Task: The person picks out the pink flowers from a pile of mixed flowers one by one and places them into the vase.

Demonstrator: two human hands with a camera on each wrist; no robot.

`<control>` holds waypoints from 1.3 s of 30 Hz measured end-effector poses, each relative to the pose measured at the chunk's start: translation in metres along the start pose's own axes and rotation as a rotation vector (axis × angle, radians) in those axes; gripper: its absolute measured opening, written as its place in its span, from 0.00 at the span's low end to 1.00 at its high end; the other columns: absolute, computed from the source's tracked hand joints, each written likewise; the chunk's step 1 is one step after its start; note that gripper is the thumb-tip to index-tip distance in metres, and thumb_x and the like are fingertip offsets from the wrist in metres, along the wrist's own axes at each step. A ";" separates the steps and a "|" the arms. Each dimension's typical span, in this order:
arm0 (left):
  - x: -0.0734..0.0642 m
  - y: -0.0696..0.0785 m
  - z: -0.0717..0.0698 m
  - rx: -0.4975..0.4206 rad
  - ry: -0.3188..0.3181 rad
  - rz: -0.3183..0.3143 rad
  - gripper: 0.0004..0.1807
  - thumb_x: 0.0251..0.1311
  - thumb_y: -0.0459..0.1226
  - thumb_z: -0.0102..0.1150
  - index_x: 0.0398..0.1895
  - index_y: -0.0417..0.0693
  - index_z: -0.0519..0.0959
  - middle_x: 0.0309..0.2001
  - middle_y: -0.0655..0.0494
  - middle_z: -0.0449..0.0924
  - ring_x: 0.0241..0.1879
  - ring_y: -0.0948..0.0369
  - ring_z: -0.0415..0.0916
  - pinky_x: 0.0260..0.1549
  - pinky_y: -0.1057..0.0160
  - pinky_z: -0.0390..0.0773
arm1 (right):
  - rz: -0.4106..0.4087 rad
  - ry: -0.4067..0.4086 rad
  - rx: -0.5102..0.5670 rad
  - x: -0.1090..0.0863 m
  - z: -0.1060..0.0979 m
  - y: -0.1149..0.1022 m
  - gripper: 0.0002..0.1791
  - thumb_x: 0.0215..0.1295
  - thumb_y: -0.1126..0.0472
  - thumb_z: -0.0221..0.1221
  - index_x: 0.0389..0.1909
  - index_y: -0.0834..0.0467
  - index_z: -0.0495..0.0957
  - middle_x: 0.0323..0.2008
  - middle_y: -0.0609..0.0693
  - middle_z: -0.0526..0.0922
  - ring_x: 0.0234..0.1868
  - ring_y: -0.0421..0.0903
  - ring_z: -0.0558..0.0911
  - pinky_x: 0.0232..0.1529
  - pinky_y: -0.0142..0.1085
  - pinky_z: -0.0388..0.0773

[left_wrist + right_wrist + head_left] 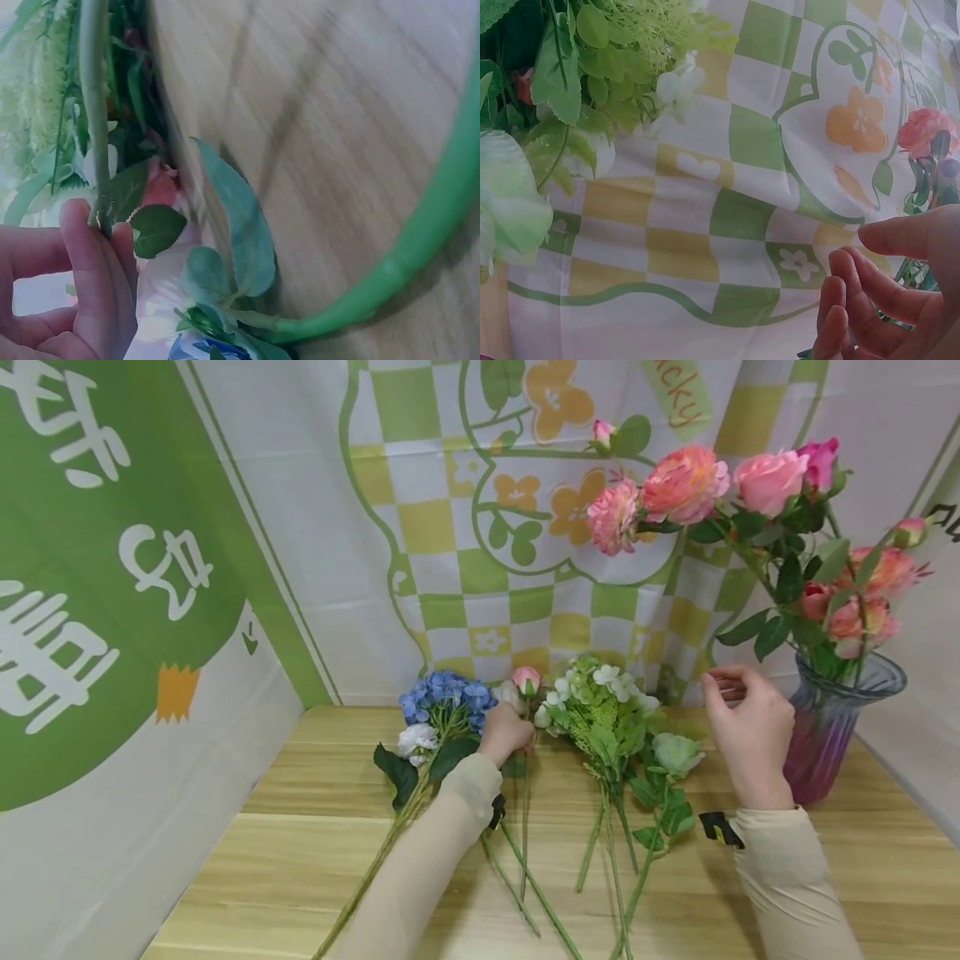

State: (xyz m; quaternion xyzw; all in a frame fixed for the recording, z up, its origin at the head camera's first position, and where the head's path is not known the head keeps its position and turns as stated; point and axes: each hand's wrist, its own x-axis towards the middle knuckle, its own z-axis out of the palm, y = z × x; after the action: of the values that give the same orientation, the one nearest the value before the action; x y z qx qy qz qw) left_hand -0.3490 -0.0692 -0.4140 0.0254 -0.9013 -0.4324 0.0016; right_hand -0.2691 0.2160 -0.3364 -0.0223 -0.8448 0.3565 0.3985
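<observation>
Between thumb and fingertips my left hand (507, 732) pinches a thin green stem (94, 112), seen close up in the left wrist view. A pink rose (527, 679) shows just above that hand in the head view. To its left lie a blue hydrangea (447, 700) and a white flower (417, 742). My right hand (750, 731) is raised beside the glass vase (823, 735), its fingers loosely bent and holding nothing. Pink roses (771, 482) and peonies (686, 485) stand in the vase, leaning left.
White-green blossoms (592, 702) and a pale green rose (677, 753) lie between the hands on the wooden table (300, 835). Several stems stretch towards the near edge. A checkered cloth (427, 527) hangs behind, and a green printed panel (150, 652) is on the left.
</observation>
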 end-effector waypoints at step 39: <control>-0.025 0.045 -0.033 -0.277 0.077 0.121 0.09 0.57 0.33 0.59 0.40 0.40 0.82 0.28 0.50 0.84 0.21 0.57 0.80 0.19 0.66 0.78 | 0.010 -0.016 -0.019 -0.002 0.004 0.002 0.14 0.65 0.51 0.56 0.40 0.56 0.83 0.33 0.54 0.86 0.25 0.19 0.65 0.29 0.29 0.64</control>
State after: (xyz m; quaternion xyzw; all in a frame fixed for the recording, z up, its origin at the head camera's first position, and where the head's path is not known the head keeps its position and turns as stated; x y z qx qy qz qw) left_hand -0.3248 -0.0656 -0.3583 -0.0127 -0.8323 -0.5503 0.0657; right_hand -0.2706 0.2145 -0.3407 -0.0274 -0.8511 0.3507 0.3897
